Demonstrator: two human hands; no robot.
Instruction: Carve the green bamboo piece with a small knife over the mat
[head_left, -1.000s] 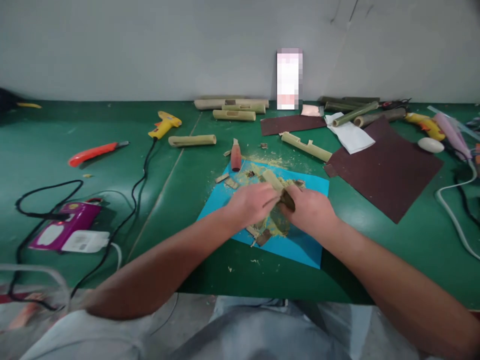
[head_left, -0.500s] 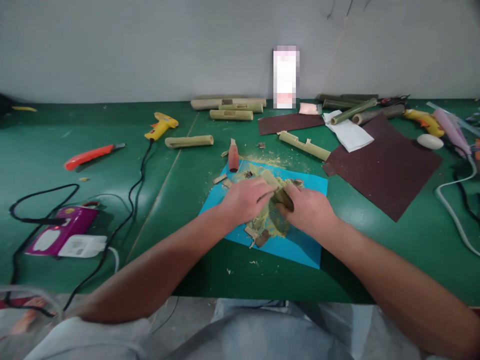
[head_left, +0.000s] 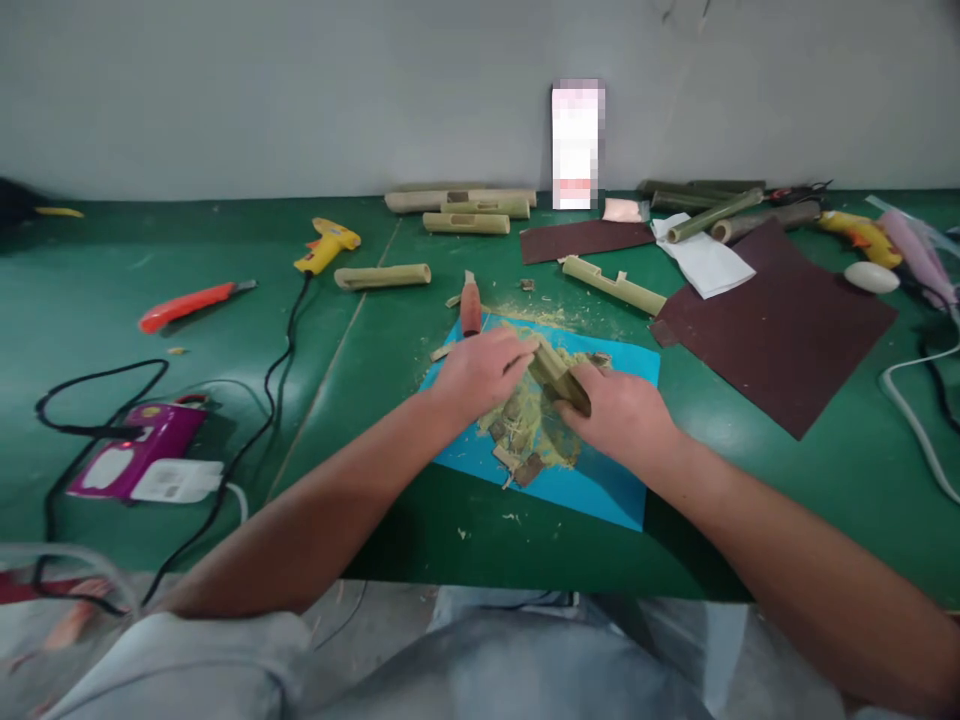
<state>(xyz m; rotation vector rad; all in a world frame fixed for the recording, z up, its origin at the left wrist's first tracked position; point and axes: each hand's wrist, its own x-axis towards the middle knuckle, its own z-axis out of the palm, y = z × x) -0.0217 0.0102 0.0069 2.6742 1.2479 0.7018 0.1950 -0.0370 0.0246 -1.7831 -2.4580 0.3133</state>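
Over a blue sheet (head_left: 611, 495) on the green table, my right hand (head_left: 619, 410) grips the near end of a pale bamboo piece (head_left: 553, 370). The piece slants away to the upper left. My left hand (head_left: 484, 370) is closed at its far end, fingers pinched around something thin and dark that I cannot make out. Shavings and bamboo chips (head_left: 529, 468) lie under and in front of both hands. Just beyond my left hand rests a red-handled chisel (head_left: 470, 305), its blade pointing away.
Bamboo tubes (head_left: 466, 223) lie at the back by a phone (head_left: 576, 145). A yellow glue gun (head_left: 326, 247), an orange cutter (head_left: 187, 307) and a purple power strip (head_left: 142, 450) with cables are left. Brown sandpaper (head_left: 784, 330) and a white egg-shaped object (head_left: 871, 277) are right.
My left hand has shifted slightly left and up, away from my right hand, uncovering more of the bamboo piece. The whole view has moved slightly.
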